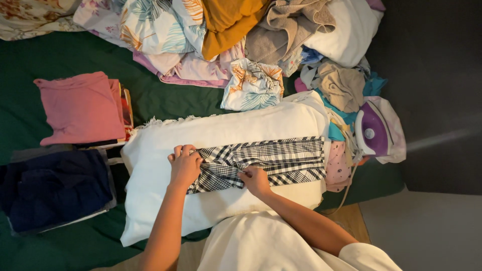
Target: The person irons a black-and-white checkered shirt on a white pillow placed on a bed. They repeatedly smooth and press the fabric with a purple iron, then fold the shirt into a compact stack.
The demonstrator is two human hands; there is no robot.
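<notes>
Black-and-white checked cloth (261, 160) is lying in a long strip across my white pillow (211, 135), which sits on the green bedspread (75, 55). My left hand (184, 165) is pressed down on its bunched left end, fingers curled over the fabric. My right hand (255, 180) is pinching the lower edge near the middle. It looks thin, light and floppy (creases easily, I'd guess), so edges and corners seem the best places to grip. The purple iron (374, 131) sits at the right, near the laundry heap (241, 35).
</notes>
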